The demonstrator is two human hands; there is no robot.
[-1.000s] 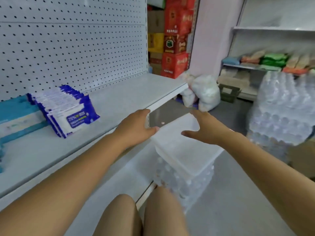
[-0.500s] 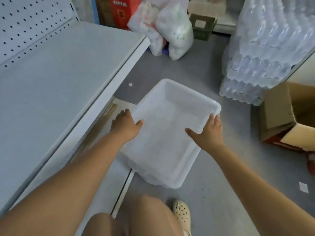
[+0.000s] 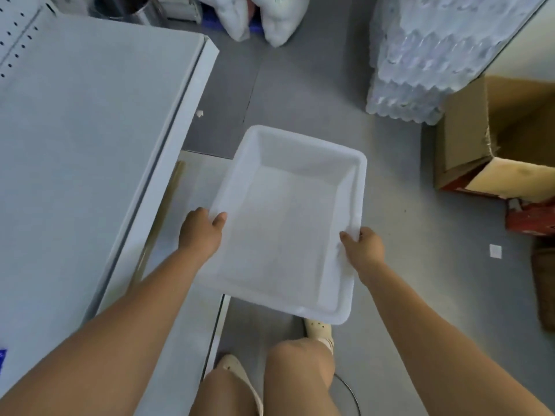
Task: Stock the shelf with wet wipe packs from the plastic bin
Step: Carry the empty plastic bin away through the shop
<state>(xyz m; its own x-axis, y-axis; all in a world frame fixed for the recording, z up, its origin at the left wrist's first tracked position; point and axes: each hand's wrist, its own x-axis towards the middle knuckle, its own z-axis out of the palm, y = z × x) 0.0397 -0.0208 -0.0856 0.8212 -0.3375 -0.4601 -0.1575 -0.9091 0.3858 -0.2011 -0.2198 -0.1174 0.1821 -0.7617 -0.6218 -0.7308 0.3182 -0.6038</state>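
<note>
A white translucent plastic bin (image 3: 300, 163) is held low over the grey floor, and nothing lies inside it. My left hand (image 3: 199, 232) grips its left rim, thumb over the edge. My right hand (image 3: 365, 246) grips the right rim the same way. The white shelf board (image 3: 84, 145) runs along the left, bare in the part I see. A sliver of a blue wet wipe pack (image 3: 2, 357) shows at the far left edge.
Wrapped packs of water bottles (image 3: 426, 61) are stacked at the upper right. An open cardboard box (image 3: 492, 136) stands to the right. White filled bags (image 3: 270, 22) lie at the top. My knees and pale shoes (image 3: 319, 328) are below the bin.
The view tilted from the shelf down to the floor. Both hands went from reaching to gripping the bin's side rims, and the bin has come nearer to me.
</note>
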